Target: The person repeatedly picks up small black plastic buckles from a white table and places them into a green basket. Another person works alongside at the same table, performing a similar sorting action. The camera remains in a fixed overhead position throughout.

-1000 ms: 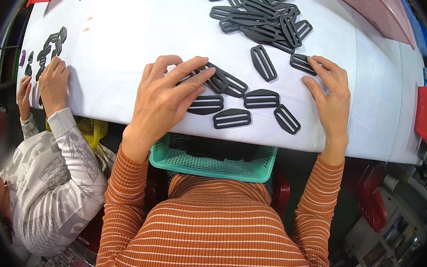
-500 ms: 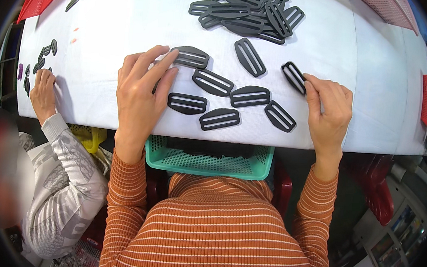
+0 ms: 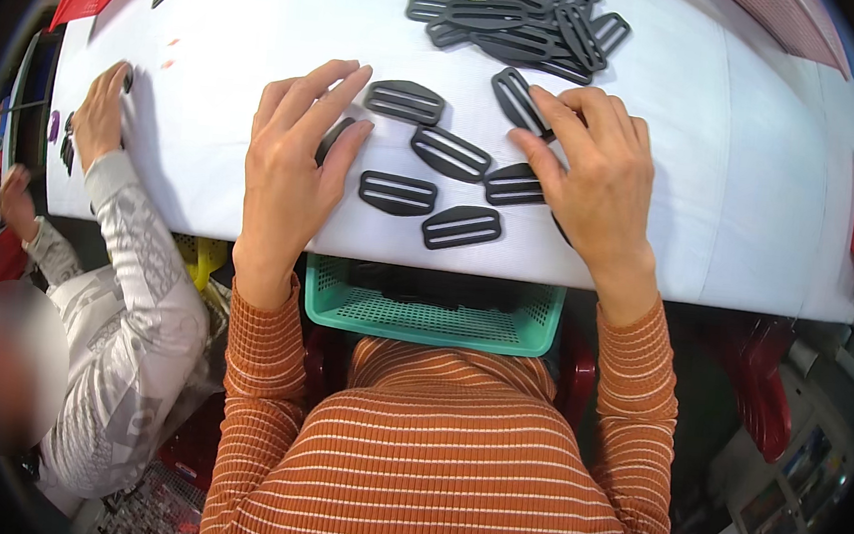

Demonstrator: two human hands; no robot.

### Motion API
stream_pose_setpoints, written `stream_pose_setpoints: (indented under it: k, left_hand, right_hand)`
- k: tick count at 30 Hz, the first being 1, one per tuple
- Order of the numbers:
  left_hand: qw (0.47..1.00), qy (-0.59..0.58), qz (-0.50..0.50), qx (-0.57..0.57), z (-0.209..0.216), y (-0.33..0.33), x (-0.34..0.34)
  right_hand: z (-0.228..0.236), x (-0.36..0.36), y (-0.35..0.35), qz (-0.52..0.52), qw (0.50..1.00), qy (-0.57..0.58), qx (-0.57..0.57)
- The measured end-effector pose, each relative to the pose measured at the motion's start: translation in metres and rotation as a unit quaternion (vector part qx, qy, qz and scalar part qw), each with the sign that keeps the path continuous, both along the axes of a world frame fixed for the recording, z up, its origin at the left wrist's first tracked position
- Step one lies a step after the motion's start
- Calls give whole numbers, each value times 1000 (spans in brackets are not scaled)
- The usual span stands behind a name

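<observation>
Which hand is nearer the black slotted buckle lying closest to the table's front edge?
Right. The right hand lies just right of that buckle, almost touching; the left hand is farther off to its left, past another buckle.

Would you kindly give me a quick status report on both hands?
Left hand flat on a buckle. Right hand on loose buckles. Green basket below the table edge.

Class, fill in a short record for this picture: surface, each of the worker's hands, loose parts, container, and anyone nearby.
Surface: white table
Left hand: flat on the table, covering one black buckle
Right hand: fingers on another buckle
Loose parts: five buckles between the hands; a pile at the far edge
Container: green basket under the near edge
Nearby: a person in a grey sleeve at the left
</observation>
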State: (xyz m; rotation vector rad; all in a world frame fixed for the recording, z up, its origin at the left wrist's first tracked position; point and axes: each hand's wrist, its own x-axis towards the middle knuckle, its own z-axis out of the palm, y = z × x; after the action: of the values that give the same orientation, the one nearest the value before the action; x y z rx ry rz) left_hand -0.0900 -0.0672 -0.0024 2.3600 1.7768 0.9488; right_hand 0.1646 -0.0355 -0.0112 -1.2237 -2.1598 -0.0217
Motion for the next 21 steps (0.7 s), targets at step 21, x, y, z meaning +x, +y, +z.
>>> stream_pose_setpoints:
  k: [21]
  left_hand:
    - [996, -20, -50, 72, -13, -11, 29]
  right_hand:
    - [-5, 46, -68, 88, 995, -44, 6]
